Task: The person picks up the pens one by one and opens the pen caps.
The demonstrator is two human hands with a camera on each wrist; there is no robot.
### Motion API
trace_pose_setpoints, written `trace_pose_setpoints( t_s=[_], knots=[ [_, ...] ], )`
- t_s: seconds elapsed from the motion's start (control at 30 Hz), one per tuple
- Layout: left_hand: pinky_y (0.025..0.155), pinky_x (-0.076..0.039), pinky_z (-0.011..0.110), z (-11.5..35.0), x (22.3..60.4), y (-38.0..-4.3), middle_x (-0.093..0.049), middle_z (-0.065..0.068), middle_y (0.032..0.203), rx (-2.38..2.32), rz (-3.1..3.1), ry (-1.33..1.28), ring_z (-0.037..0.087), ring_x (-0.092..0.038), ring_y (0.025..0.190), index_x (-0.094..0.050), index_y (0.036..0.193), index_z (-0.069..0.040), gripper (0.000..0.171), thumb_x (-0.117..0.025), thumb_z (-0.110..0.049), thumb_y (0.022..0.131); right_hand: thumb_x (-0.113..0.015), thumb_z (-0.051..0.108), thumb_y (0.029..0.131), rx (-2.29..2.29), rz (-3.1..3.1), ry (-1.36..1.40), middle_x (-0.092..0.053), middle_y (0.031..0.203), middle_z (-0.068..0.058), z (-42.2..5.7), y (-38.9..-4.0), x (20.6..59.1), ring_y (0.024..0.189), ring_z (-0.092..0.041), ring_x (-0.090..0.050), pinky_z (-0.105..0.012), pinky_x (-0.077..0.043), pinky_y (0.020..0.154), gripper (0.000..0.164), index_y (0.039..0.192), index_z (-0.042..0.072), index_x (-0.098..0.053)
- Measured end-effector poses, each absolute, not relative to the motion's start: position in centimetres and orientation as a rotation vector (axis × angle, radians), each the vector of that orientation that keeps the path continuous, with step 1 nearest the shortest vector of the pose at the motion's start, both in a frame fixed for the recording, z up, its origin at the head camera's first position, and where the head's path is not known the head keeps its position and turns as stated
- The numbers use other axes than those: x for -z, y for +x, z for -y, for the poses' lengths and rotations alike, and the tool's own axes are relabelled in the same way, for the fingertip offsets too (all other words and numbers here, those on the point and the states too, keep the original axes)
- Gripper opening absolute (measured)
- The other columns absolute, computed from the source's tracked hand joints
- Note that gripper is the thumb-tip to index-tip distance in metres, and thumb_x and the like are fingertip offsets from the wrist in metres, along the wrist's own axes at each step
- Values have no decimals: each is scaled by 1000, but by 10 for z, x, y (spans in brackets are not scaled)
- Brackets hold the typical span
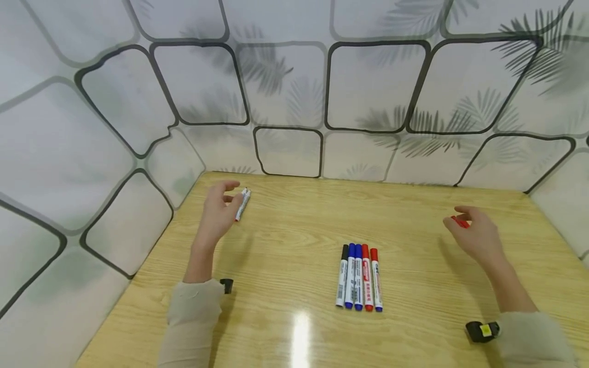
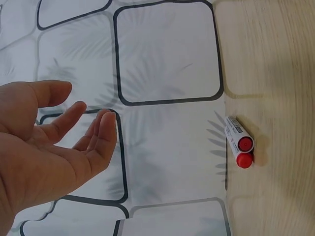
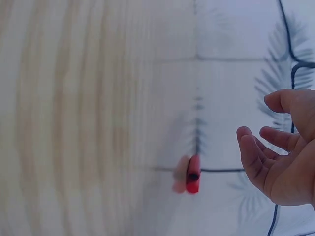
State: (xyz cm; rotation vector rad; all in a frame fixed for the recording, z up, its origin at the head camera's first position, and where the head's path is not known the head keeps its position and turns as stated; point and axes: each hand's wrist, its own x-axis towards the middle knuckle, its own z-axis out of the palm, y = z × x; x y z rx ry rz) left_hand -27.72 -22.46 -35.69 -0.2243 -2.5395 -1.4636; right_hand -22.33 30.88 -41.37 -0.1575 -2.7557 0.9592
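My left hand (image 1: 219, 209) hovers over the far left of the table, its fingers loosely bent with nothing between them. Beside its thumb lie two white markers (image 1: 245, 203), side by side; their red ends (image 2: 244, 152) face the camera in the left wrist view. On the right, my right hand (image 1: 476, 235) is raised above the table, fingers apart and relaxed, holding nothing. Just past its thumb are two small red marker caps (image 1: 461, 222), partly hidden by the hand; the right wrist view shows these red caps (image 3: 193, 174) lying together, one with a dark opening.
Several capped whiteboard markers form a neat row mid-table: a black-capped one (image 1: 342, 276), blue-capped ones (image 1: 355, 276) and red-capped ones (image 1: 367, 277). The light wooden table (image 1: 285, 230) meets a patterned white wall covering (image 1: 290, 153) at the back and left.
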Motion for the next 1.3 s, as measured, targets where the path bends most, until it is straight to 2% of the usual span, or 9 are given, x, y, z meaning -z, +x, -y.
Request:
trace_pose_setpoints(
  t_s=[0.1,0.17,0.4,0.63,0.87,1.03,1.13,1.3],
  knots=[
    [73,-54,40,218,356,-275,-43,23,139,1452,2537,-290,38,-55,110,-50,137,2,39,-54,-13,101,-51,32,101,-1005,2710,-125,-55,123,-34,-293,-221,409,111,-50,-52,-48,-44,80,58,141,-9,-45],
    [79,-52,43,212,356,-273,-44,24,138,1426,2551,-335,37,-55,109,-50,137,1,39,-54,-13,101,-52,31,101,-1013,2691,-94,-56,123,-33,-284,-218,406,109,-49,-54,-47,-45,78,55,141,-7,-46],
    [87,-50,48,188,356,-264,-44,21,138,1339,2631,-488,35,-54,110,-48,140,-2,41,-53,-17,103,-53,31,102,-1044,2679,-11,-57,125,-29,-260,-205,399,91,-35,-57,-31,-46,60,53,143,-1,-46],
    [87,-50,45,162,359,-254,-42,19,136,1306,2732,-585,31,-54,111,-46,142,-6,42,-53,-19,103,-52,36,102,-1092,2716,16,-56,128,-24,-245,-199,398,89,-28,-54,-31,-47,57,55,145,2,-45],
    [84,-52,42,137,369,-246,-40,18,139,1233,2832,-718,32,-54,114,-43,146,-10,46,-55,-21,103,-54,31,102,-1076,2719,70,-57,125,-25,-243,-198,402,84,-26,-55,-29,-46,57,52,142,-1,-47],
    [85,-53,41,116,375,-239,-36,23,145,1060,2947,-818,31,-59,109,-34,151,-10,58,-60,-24,101,-54,30,102,-1078,2715,82,-57,125,-25,-244,-198,403,81,-24,-55,-29,-46,56,51,141,-2,-48],
    [80,-55,39,104,379,-232,-34,25,147,952,3031,-859,31,-62,104,-26,155,-11,70,-64,-27,98,-55,29,102,-1091,2707,106,-58,124,-26,-242,-199,403,80,-24,-55,-29,-46,57,49,140,-2,-49],
    [74,-55,35,83,386,-221,-38,24,145,763,3141,-921,32,-58,112,-21,157,-14,82,-69,-35,94,-55,25,102,-1099,2696,145,-59,121,-28,-240,-199,405,77,-24,-56,-28,-46,57,47,137,-5,-51]
  ],
)
